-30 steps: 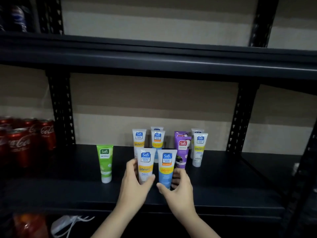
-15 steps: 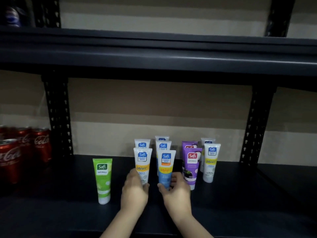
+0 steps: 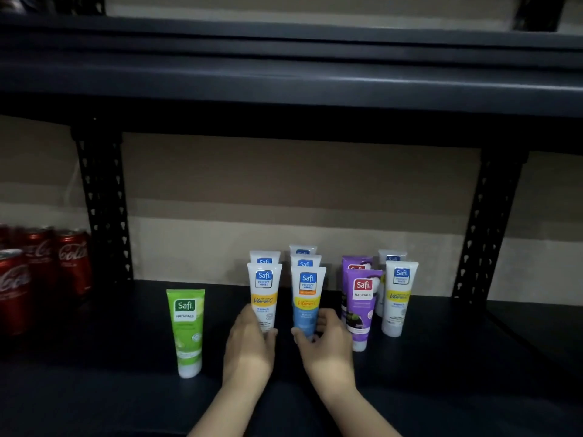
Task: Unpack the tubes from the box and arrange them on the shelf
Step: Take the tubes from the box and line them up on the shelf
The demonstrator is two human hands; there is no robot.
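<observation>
Left grip [image 3: 249, 339] clamped on white tube [image 3: 264, 294], right grip [image 3: 325, 342] on blue tube [image 3: 306, 301] (purple tube [image 3: 361, 307] beside)

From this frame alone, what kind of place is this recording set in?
Probably a shop or stockroom. A dark metal shelving rack holds red Coca-Cola cans grouped on the left and rows of Safi cosmetic tubes, which both hands are lining up.

The dark shelf [image 3: 441, 389] carries upright tubes [image 3: 362, 307], a green tube [image 3: 186, 329] apart, and red cans [image 3: 41, 272] at left.
</observation>
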